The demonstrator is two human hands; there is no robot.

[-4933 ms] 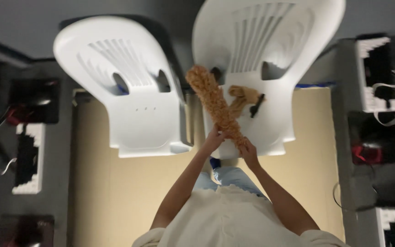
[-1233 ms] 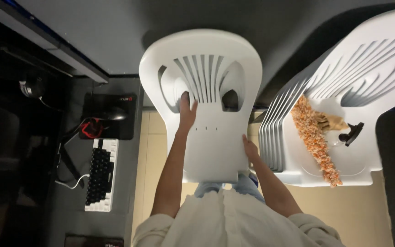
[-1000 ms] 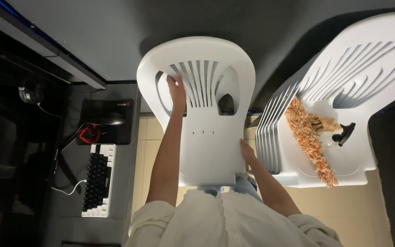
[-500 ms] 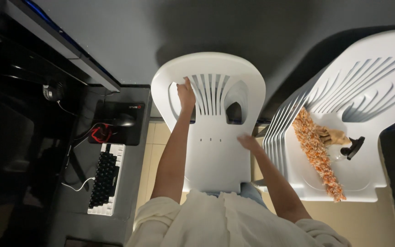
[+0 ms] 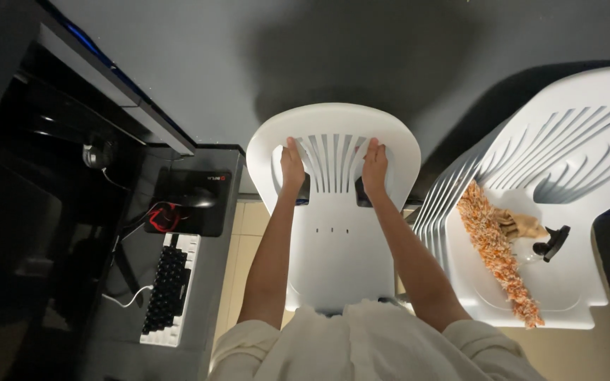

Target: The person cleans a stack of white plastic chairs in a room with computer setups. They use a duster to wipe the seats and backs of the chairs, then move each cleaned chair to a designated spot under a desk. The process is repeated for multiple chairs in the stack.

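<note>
Gripping white chair [image 5: 333, 240] backrest, left hand [image 5: 292, 169], right hand [image 5: 375, 166], fingers [image 5: 291, 146] curled.

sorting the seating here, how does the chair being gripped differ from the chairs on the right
The single white chair stands alone, while the stack of white chairs is several nested together. The left hand and right hand grip the single chair's backrest; nobody touches the stack. The single chair's seat is bare; the stack's top seat carries an orange duster. Both are white moulded plastic with slatted backs.
</note>
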